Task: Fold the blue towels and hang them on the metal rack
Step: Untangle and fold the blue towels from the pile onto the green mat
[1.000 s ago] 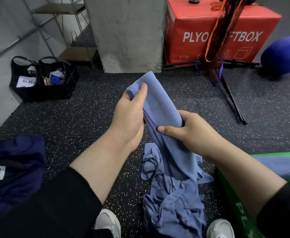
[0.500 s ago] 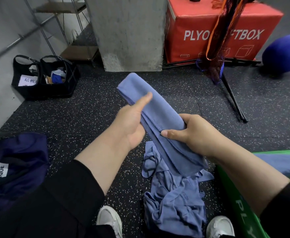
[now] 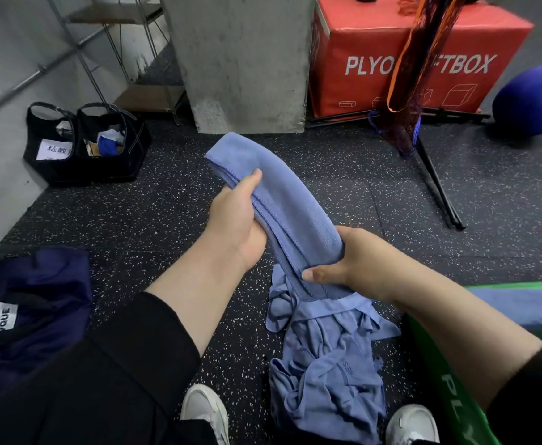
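A blue towel [image 3: 282,203], folded into a long narrow strip, slants from upper left to lower right in the air before me. My left hand [image 3: 234,223] grips its upper part, thumb on top near the far end. My right hand [image 3: 356,264] grips the lower end, fingers curled round it. Below, a crumpled heap of blue towels [image 3: 324,364] lies on the floor between my white shoes. A metal rack [image 3: 115,53] with wooden shelves stands at the back left against the wall.
Two black bags [image 3: 83,146] sit left by the wall. A concrete pillar [image 3: 240,59] and a red plyo box [image 3: 417,56] stand behind, with a black stand [image 3: 436,184] and blue ball [image 3: 533,97] right. Dark blue clothing [image 3: 29,303] lies left; a green box [image 3: 456,380] right.
The towel's hanging lower part has been gathered up into my right hand. The strip has tilted leftward, and my left thumb has closed down onto it again.
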`<state>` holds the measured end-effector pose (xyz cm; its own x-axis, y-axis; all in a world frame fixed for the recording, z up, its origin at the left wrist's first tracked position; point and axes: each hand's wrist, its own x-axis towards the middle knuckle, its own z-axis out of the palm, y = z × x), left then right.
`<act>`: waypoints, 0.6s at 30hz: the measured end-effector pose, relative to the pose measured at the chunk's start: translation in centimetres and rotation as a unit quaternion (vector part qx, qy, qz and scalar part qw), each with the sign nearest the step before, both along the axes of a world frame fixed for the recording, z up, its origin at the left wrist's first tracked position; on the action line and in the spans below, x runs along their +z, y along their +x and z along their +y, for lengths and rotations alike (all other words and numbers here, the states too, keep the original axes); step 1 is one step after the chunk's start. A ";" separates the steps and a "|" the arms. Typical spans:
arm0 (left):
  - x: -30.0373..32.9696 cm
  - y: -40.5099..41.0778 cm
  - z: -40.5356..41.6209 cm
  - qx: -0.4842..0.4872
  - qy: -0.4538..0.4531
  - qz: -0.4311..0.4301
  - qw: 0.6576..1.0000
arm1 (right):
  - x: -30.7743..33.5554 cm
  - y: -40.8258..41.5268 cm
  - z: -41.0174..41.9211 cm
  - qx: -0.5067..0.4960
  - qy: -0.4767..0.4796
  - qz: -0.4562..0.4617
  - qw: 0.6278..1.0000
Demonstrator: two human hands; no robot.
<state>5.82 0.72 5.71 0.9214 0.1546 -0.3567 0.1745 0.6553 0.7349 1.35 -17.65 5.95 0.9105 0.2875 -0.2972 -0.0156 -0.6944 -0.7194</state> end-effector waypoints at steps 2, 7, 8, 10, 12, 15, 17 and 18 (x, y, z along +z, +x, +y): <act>0.3 -0.2 -0.3 -0.013 0.031 -0.033 0.999 | -0.2 0.1 -0.2 0.006 -0.007 0.006 1.000; 1.2 -1.9 -1.7 -0.060 0.300 -0.124 0.944 | 0.6 0.8 -0.7 -0.130 0.032 -0.082 0.988; 1.2 -2.2 -2.0 -0.064 0.380 -0.137 0.913 | 1.2 0.7 -0.6 -0.175 0.076 -0.119 0.974; 0.7 -2.6 -2.3 -0.068 0.515 -0.175 0.836 | 2.5 0.5 0.0 -0.228 0.222 -0.123 0.940; 0.3 -3.1 -2.7 -0.081 0.608 -0.236 0.753 | 3.6 0.0 0.6 -0.225 0.347 -0.046 0.909; 0.5 -4.1 -4.0 -0.145 0.725 -0.268 0.618 | 4.3 -0.7 1.0 -0.206 0.391 0.020 0.897; 0.6 -4.7 -5.0 -0.195 0.747 -0.278 0.572 | 4.1 -0.7 0.7 -0.250 0.403 -0.001 0.881; 0.6 -5.1 -5.4 -0.209 0.737 -0.302 0.567 | 3.9 -0.5 0.1 -0.290 0.402 -0.021 0.868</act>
